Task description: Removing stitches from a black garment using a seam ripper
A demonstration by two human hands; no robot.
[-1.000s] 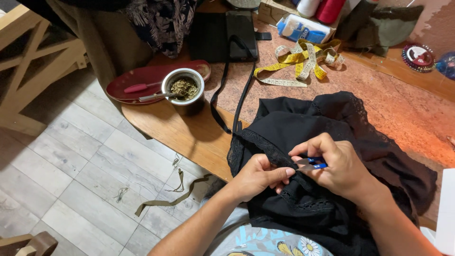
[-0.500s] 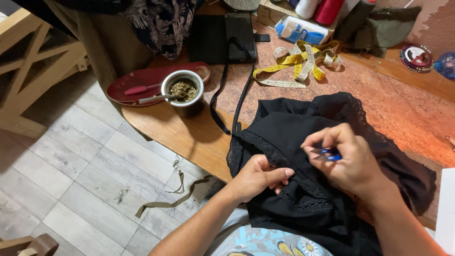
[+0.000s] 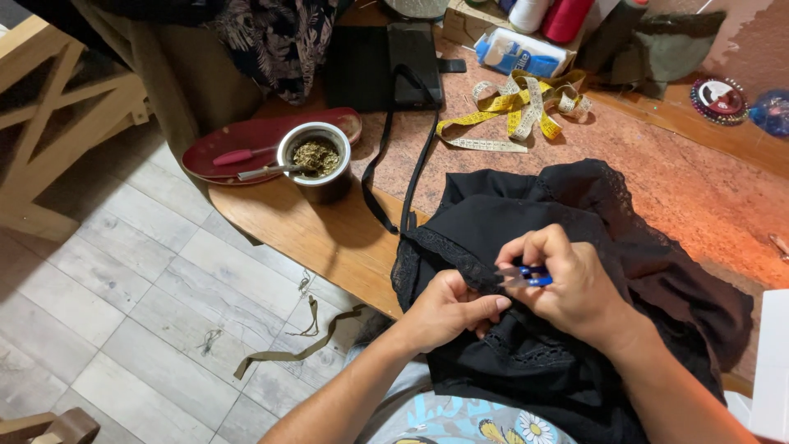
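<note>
A black garment (image 3: 526, 214) with a lace edge lies over the front of the wooden table (image 3: 312, 234) and onto my lap. My left hand (image 3: 448, 308) pinches the lace edge near its lower left part. My right hand (image 3: 567, 284) holds a small blue-handled cutting tool (image 3: 530, 275), its metal tip pointing left at the lace, right beside my left thumb. The two hands almost touch.
A metal cup (image 3: 315, 160) of green herb with a straw stands by a red tray (image 3: 246, 148). A yellow measuring tape (image 3: 518, 107), a black strap (image 3: 411, 156), a black case (image 3: 382, 66) and thread spools (image 3: 567, 16) lie farther back. A fabric strip (image 3: 296, 349) is on the floor.
My right hand rose a little from the garment half a second ago, then came back down and left to the lace edge. My left hand kept its pinch on the fabric.
</note>
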